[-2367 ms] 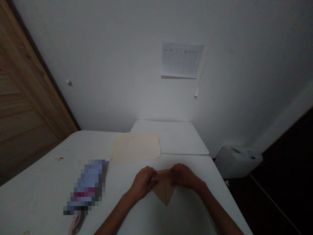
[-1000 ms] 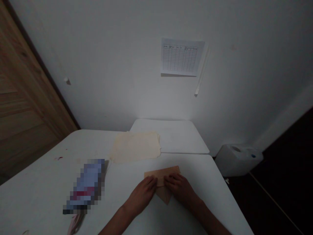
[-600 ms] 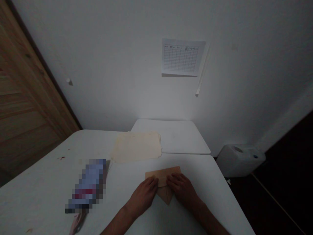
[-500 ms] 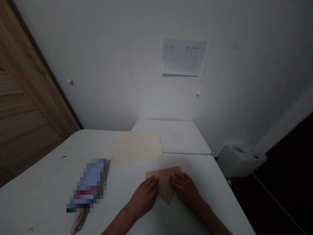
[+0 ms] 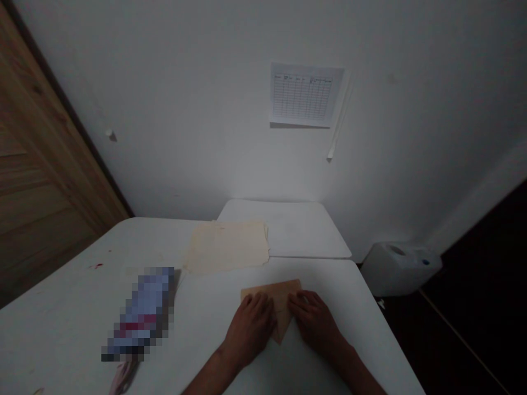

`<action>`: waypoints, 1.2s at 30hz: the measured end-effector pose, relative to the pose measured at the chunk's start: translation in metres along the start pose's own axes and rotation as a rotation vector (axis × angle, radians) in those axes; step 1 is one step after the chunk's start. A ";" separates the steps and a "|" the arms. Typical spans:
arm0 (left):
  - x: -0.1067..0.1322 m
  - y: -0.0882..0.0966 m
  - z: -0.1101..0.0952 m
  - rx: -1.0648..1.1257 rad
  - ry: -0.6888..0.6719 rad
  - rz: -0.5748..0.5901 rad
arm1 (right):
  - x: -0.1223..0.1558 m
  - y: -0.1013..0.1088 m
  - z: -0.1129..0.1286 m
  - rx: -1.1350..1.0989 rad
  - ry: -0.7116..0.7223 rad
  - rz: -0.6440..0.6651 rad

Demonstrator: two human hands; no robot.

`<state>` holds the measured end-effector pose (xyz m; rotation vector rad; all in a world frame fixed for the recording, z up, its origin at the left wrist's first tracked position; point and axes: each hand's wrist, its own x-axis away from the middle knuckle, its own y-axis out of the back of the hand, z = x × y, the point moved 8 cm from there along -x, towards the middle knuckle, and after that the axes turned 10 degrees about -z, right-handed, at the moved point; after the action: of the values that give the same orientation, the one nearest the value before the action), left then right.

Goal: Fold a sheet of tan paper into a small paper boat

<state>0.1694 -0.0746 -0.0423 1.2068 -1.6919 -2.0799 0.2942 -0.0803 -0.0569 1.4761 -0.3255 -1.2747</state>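
Observation:
A piece of folded brown paper [image 5: 281, 317] lies on the white table, straight along its far edge and coming to a point on the near side. My left hand [image 5: 253, 325] rests over its left part with the fingers curled down onto it. At the right edge, my right hand [image 5: 312, 314] has its fingers bunched together on the paper. Both hands hide the sides of the sheet, and a crease shows between them.
Beyond the brown paper, a stack of cream sheets [image 5: 226, 247] lies on the white table [image 5: 197, 307]. To the left is a blurred-out bluish object [image 5: 144, 307] with a pinkish strap [image 5: 122, 376]. A white plastic container [image 5: 399, 270] stands past the table's right edge.
My left hand has slid right, further over the paper, covering more of its left fold. My right hand stays at the right edge. The whole view has shifted slightly.

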 end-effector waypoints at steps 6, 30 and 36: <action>0.004 -0.008 0.001 0.117 -0.017 0.004 | -0.010 -0.005 0.009 -0.034 -0.051 -0.025; 0.012 -0.001 0.013 0.156 0.078 0.002 | 0.001 -0.006 0.010 0.105 -0.287 0.097; 0.012 -0.002 0.013 0.155 0.062 -0.022 | 0.015 0.006 -0.005 0.167 -0.368 0.051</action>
<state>0.1535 -0.0721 -0.0498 1.3263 -1.8477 -1.9321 0.3064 -0.0916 -0.0603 1.3557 -0.7231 -1.5054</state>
